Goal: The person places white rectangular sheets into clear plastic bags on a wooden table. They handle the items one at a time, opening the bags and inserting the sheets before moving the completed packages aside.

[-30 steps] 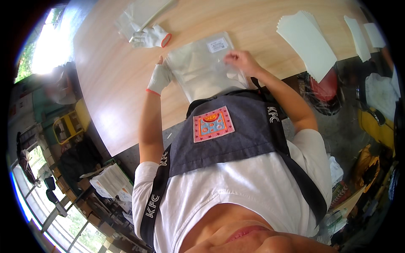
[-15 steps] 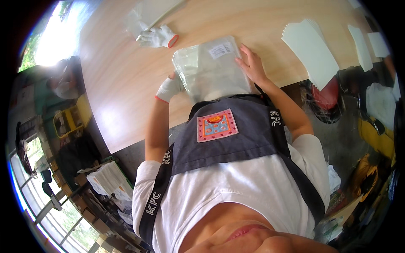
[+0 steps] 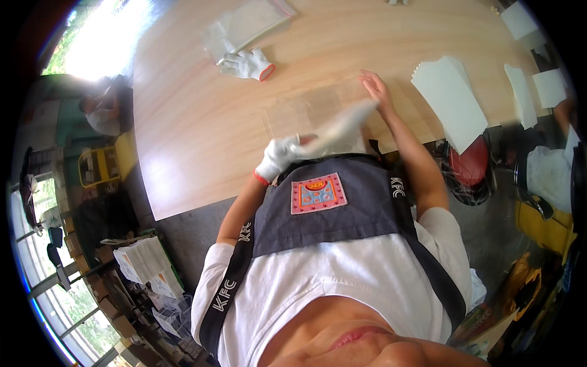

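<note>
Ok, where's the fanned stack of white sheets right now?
In the head view, the fanned white sheets lie right of centre on the table, just right of the bare right hand, their lower corner overhanging the near edge.

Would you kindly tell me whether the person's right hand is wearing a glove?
No, the right hand shows bare skin, while the left hand wears a white glove.

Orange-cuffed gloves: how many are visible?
2: one glove on the left hand, another glove on the table. A pale thing at the top edge is too cropped to tell. Others may be hidden.
</note>
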`<action>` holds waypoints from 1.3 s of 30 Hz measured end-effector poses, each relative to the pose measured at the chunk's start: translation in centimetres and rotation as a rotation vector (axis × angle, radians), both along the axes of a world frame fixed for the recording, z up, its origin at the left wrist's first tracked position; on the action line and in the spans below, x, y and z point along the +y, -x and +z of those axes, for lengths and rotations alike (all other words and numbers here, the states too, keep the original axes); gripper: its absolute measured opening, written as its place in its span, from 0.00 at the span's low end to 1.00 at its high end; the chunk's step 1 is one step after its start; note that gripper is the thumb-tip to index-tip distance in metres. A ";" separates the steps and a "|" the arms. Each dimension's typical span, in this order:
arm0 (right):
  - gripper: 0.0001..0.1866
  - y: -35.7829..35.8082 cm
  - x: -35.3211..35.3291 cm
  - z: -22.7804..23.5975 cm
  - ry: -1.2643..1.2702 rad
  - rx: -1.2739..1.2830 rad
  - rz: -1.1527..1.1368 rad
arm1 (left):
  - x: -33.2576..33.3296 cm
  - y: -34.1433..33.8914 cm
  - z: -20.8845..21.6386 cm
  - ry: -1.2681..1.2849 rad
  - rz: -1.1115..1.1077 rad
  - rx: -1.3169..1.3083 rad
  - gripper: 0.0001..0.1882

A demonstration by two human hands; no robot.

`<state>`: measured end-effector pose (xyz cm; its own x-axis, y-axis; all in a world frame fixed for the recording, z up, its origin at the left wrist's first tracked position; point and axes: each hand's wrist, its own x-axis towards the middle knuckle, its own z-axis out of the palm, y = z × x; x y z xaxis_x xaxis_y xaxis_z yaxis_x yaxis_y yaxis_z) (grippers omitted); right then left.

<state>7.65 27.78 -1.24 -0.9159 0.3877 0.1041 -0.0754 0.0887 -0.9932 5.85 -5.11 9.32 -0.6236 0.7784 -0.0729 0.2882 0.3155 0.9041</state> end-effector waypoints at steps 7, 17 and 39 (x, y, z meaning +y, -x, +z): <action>0.34 6.0 -4.4 4.5 -1.130 -0.283 0.395 | -1.5 -2.8 -1.5 -0.150 -0.140 -0.021 0.16; 0.20 4.6 -8.1 3.2 -0.987 -0.190 0.553 | -0.5 -4.0 0.5 -0.195 -0.085 0.325 0.13; 0.13 1.3 8.7 27.5 -0.794 0.072 -0.277 | 1.8 13.4 -5.6 -0.056 0.702 -0.531 0.12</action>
<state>6.36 36.48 26.30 -0.7795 0.3841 0.4948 -0.0087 0.7832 -0.6217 -7.58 -3.35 3.73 -0.8538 0.2394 -0.4622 -0.4183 0.2129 0.8830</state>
